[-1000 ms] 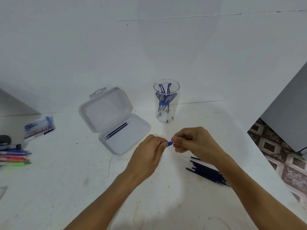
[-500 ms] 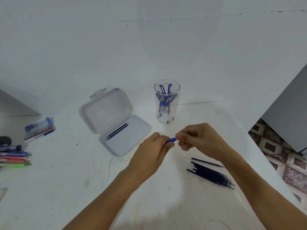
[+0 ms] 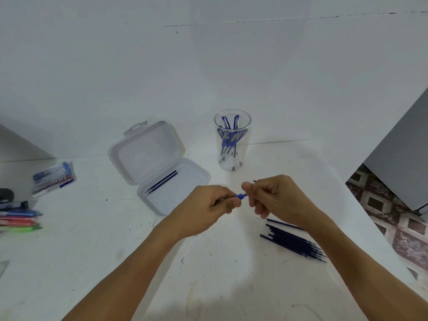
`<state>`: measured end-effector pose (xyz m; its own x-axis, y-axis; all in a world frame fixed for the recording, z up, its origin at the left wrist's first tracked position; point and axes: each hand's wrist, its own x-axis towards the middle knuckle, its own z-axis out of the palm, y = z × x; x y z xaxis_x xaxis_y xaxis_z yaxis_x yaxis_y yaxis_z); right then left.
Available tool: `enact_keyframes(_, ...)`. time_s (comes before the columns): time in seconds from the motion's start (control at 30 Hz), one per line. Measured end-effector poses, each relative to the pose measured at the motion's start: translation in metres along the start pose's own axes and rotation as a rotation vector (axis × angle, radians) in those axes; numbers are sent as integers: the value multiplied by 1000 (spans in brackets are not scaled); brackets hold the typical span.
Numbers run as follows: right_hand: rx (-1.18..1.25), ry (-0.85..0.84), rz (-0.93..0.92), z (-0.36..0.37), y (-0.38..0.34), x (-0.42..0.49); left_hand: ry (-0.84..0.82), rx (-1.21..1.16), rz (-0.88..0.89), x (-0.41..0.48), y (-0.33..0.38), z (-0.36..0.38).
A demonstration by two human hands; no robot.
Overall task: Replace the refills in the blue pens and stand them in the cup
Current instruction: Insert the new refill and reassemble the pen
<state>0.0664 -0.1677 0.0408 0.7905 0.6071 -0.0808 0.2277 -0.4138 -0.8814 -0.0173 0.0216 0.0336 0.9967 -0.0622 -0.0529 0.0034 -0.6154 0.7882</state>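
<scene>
Both hands meet just above the white table (image 3: 92, 251), knuckles up. The left hand (image 3: 215, 205) has its fingers curled round a blue pen (image 3: 240, 196). Only a short blue end of the pen shows past the fingertips, and the rest is hidden in the fist. The right hand (image 3: 275, 200) pinches at that same end with thumb and forefinger, its other fingers folded under. A thin dark tip (image 3: 254, 181) pokes out above its knuckles; I can't tell what it belongs to.

Straight beyond the hands stands a tall clear plastic cup (image 3: 246, 144), upright, with several blue pens (image 3: 228, 140) leaning inside it. Beyond the left hand and off to its outer side lies an open clear plastic case (image 3: 148, 149), lid flat back, with two thin dark refills (image 3: 162, 182) lying side by side in its tray. Just under the right wrist, on the near side, a loose bundle of dark blue refills (image 3: 294, 242) lies on the table, partly covered by the forearm.

Well out past the left hand sit a clear packet with blue printing (image 3: 54, 178) and a row of coloured pens (image 3: 19, 221) at the table's edge.
</scene>
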Motion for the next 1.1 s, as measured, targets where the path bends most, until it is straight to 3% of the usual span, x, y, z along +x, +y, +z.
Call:
enact_keyframes(0.1,-64,-28,32,-4,-6,-1,57,19,21,1,1,3)
enact_keyframes(0.23,136,-88,18,-14,-4,1,74,24,24,1,-3,2)
enact_keyframes(0.37,-9,-20,-7,-9,-1,4,47,55,32,2,-3,9)
enact_keyframes(0.5,-12,-72,3,-13,0,3,67,9,22,1,-5,9)
enact_keyframes(0.63,-142,-13,92,-7,-4,2,93,14,49,2,0,9)
enact_keyframes(0.8,34,-68,5,-16,-6,2,92,13,45,2,-5,7)
enact_keyframes(1.0,-100,-5,38,-7,-3,-1,96,-18,30,3,-4,7)
enact_keyframes(1.1,0,-54,-2,-13,-2,1,59,-16,21,3,-6,7)
